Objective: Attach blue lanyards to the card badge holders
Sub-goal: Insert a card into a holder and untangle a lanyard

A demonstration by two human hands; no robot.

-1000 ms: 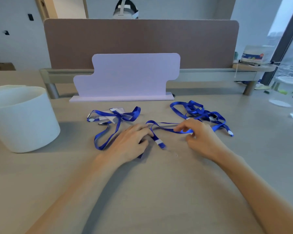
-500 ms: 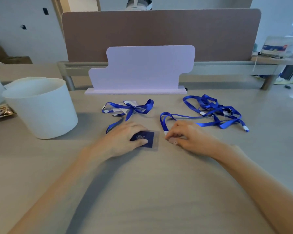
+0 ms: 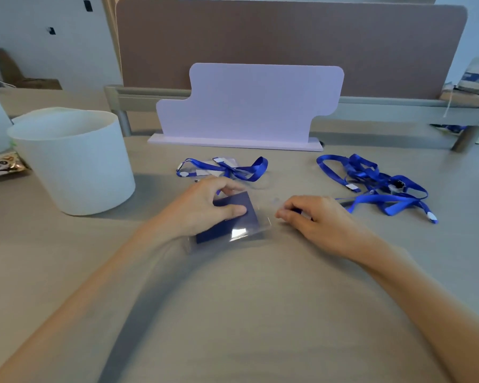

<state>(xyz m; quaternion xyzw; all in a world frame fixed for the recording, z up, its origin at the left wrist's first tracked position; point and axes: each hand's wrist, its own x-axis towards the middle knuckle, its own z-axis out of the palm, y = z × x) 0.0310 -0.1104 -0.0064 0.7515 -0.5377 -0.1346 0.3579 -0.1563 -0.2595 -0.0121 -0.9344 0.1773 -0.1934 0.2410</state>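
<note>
A clear badge holder with a dark blue card inside (image 3: pixel 233 225) is lifted and tilted in front of me. My left hand (image 3: pixel 202 207) grips its upper left part, thumb on the card face. My right hand (image 3: pixel 313 217) pinches the end of a blue lanyard (image 3: pixel 376 200) just right of the holder's top edge. That lanyard trails right into a tangled pile of blue lanyards (image 3: pixel 371 175). Behind my left hand lies another blue lanyard with clear holders (image 3: pixel 224 168).
A white round tub (image 3: pixel 72 161) stands at the left, with a snack packet (image 3: pixel 0 167) beside it. A pale lilac stand-up board (image 3: pixel 249 106) sits at the back, in front of a brown desk divider (image 3: pixel 288 42). The table surface (image 3: pixel 246 313) is grey-brown.
My left hand has picked the badge holder up off the table and tilted it. My right hand has moved with the lanyard end toward the holder's top edge. The view shifted closer.
</note>
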